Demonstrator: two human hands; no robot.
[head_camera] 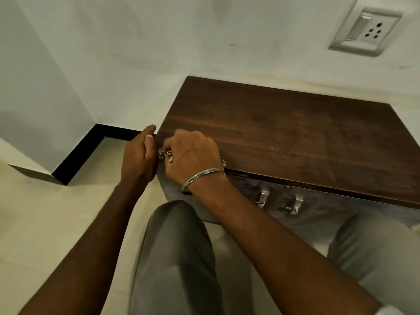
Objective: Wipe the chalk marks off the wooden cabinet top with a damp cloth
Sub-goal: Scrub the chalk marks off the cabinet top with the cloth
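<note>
The dark wooden cabinet top [291, 137] fills the middle right of the head view; no chalk marks show on its brown surface. My right hand [193, 155] rests at the top's near left corner, closed over a patterned cloth [168, 153] of which only small bits peek out between the fingers and by the wrist. A steel bangle circles that wrist. My left hand [139, 158] is cupped against the cabinet's left edge, right beside the cloth, its fingers curled and touching the corner.
Two metal handles [263, 197] sit on the cabinet front below the top. A wall socket [366, 28] is on the white wall behind. A black skirting [86, 148] runs along the floor at left. My knees in grey trousers [177, 258] are close to the cabinet.
</note>
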